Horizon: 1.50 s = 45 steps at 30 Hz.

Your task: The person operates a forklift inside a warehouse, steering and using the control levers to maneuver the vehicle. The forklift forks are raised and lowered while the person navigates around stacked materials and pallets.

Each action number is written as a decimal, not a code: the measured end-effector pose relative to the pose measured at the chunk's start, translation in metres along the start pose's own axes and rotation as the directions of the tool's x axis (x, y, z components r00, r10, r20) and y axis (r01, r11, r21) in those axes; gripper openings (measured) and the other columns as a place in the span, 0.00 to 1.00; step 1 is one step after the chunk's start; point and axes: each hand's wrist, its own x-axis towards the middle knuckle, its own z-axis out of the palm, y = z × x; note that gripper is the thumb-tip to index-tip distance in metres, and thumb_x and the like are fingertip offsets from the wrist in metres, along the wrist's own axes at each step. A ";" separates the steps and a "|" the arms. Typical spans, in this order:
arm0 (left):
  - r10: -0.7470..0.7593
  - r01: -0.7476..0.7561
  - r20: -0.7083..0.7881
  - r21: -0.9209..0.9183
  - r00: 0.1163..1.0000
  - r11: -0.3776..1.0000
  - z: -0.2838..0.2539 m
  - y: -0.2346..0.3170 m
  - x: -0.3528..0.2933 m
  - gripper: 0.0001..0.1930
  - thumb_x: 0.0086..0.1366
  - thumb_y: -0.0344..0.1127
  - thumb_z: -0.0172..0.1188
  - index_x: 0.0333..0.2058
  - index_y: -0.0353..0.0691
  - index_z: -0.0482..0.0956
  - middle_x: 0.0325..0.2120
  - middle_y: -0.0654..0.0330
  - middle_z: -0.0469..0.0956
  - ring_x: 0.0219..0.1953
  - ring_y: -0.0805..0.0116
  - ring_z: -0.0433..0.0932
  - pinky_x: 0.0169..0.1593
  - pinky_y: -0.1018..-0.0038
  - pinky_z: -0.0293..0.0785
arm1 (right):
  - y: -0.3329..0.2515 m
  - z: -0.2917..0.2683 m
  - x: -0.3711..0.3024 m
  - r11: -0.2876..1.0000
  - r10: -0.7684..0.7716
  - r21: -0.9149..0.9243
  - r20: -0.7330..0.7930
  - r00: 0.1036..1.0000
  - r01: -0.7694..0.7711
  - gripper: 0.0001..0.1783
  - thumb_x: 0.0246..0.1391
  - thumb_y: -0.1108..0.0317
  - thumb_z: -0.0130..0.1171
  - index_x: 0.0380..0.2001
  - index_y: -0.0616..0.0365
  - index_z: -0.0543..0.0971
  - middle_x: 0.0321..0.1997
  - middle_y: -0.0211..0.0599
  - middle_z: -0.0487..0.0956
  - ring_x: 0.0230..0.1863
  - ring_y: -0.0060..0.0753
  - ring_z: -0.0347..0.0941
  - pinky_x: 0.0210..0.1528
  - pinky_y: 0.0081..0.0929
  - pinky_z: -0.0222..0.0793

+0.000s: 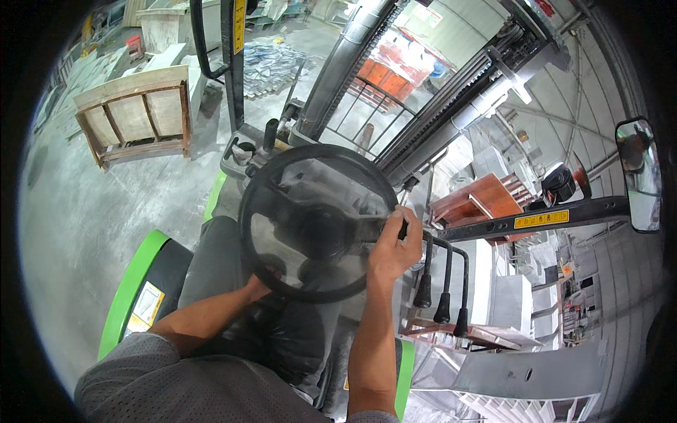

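Note:
A black steering wheel (248, 204) fills the middle of the head view, in front of my lap. My right hand (396, 247) is closed at its right rim, thumb uppermost. A dark rounded part shows between the thumb and fingers. At the lower left of the rim is my left hand (261, 284), its fingers partly hidden and shaded behind the wheel; it appears closed on the rim. Right of my right hand hang several black-gripped levers (442, 307) on bent rods. Another upright lever (271, 134) stands beyond the wheel's upper left, touched by neither hand.
A forklift mast (352, 63) with chains rises ahead, with a barred load guard (374, 116) between its rails. A wooden-framed panel (134, 116) stands on the dusty floor at left. Reddish-brown furniture (483, 201) and pale panels (525, 374) lie at right, beyond a mirror (638, 176).

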 end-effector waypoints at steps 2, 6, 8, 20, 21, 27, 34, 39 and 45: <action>-0.066 -0.049 -0.107 -0.816 0.992 0.576 0.002 -0.009 0.019 0.11 0.66 0.39 0.50 0.42 0.46 0.78 0.43 0.60 0.76 0.51 0.61 0.72 0.54 0.63 0.67 | 0.008 0.007 0.011 1.000 0.012 0.012 -0.002 1.000 -0.012 0.10 0.61 0.70 0.57 0.39 0.67 0.80 0.36 0.39 0.81 0.37 0.28 0.74 0.44 0.26 0.69; -0.296 0.095 -0.066 -0.862 0.953 0.498 -0.003 -0.014 0.059 0.03 0.64 0.37 0.58 0.30 0.51 0.75 0.33 0.66 0.71 0.39 0.65 0.71 0.45 0.66 0.67 | 0.028 0.016 0.029 0.997 0.073 -0.022 0.006 0.997 -0.073 0.10 0.61 0.70 0.57 0.40 0.66 0.80 0.37 0.39 0.81 0.38 0.30 0.74 0.45 0.28 0.70; -0.340 0.099 -0.110 -0.834 0.934 0.542 -0.009 -0.012 0.079 0.03 0.63 0.37 0.58 0.35 0.50 0.77 0.35 0.65 0.73 0.41 0.64 0.72 0.45 0.66 0.68 | 0.042 0.020 0.033 0.999 0.043 -0.026 -0.004 0.999 -0.043 0.09 0.61 0.70 0.57 0.40 0.66 0.80 0.36 0.39 0.81 0.37 0.31 0.75 0.44 0.28 0.71; -0.264 0.242 0.066 0.231 0.962 0.942 -0.037 -0.014 0.202 0.25 0.61 0.48 0.57 0.55 0.45 0.75 0.52 0.57 0.74 0.54 0.58 0.72 0.55 0.64 0.68 | 0.108 0.050 0.011 0.990 0.107 -0.108 0.105 0.989 -0.095 0.07 0.57 0.70 0.61 0.37 0.60 0.81 0.36 0.44 0.81 0.38 0.45 0.77 0.43 0.38 0.72; -0.279 0.250 0.097 0.235 0.955 0.939 -0.042 -0.013 0.214 0.26 0.61 0.48 0.56 0.56 0.45 0.74 0.53 0.57 0.73 0.55 0.58 0.71 0.55 0.63 0.68 | 0.109 0.057 0.009 0.987 0.138 -0.105 0.144 0.980 -0.124 0.07 0.57 0.70 0.61 0.37 0.60 0.81 0.36 0.44 0.80 0.38 0.46 0.77 0.43 0.38 0.72; -0.315 0.060 0.291 0.641 0.903 0.765 -0.077 -0.005 0.278 0.23 0.64 0.49 0.54 0.53 0.43 0.75 0.55 0.59 0.72 0.56 0.59 0.69 0.56 0.63 0.66 | 0.112 0.112 0.020 1.000 -0.002 0.007 0.313 0.950 0.000 0.08 0.56 0.71 0.62 0.39 0.58 0.80 0.37 0.42 0.79 0.38 0.47 0.75 0.41 0.41 0.71; -0.314 0.313 0.014 0.046 0.949 0.949 -0.052 -0.070 0.346 0.11 0.62 0.36 0.55 0.41 0.40 0.81 0.39 0.52 0.81 0.43 0.55 0.79 0.44 0.61 0.74 | 0.134 0.175 0.058 0.995 -0.069 -0.035 0.381 0.922 0.088 0.08 0.56 0.71 0.63 0.38 0.60 0.80 0.33 0.40 0.78 0.34 0.39 0.75 0.34 0.33 0.70; -0.296 0.130 -0.295 -0.474 0.908 0.871 -0.055 -0.089 0.395 0.10 0.62 0.32 0.55 0.39 0.37 0.82 0.36 0.46 0.82 0.38 0.48 0.82 0.40 0.56 0.75 | 0.162 0.215 0.088 0.988 -0.141 -0.011 0.364 0.921 0.156 0.07 0.56 0.70 0.63 0.38 0.59 0.81 0.31 0.38 0.78 0.33 0.38 0.75 0.33 0.34 0.70; -0.376 0.196 -0.177 -0.615 0.909 0.764 -0.118 -0.049 0.444 0.10 0.65 0.35 0.57 0.40 0.36 0.81 0.36 0.49 0.83 0.37 0.55 0.82 0.39 0.59 0.75 | 0.191 0.255 0.129 0.981 -0.186 0.013 0.351 0.918 0.194 0.08 0.57 0.71 0.63 0.39 0.59 0.81 0.29 0.37 0.77 0.31 0.38 0.74 0.32 0.35 0.69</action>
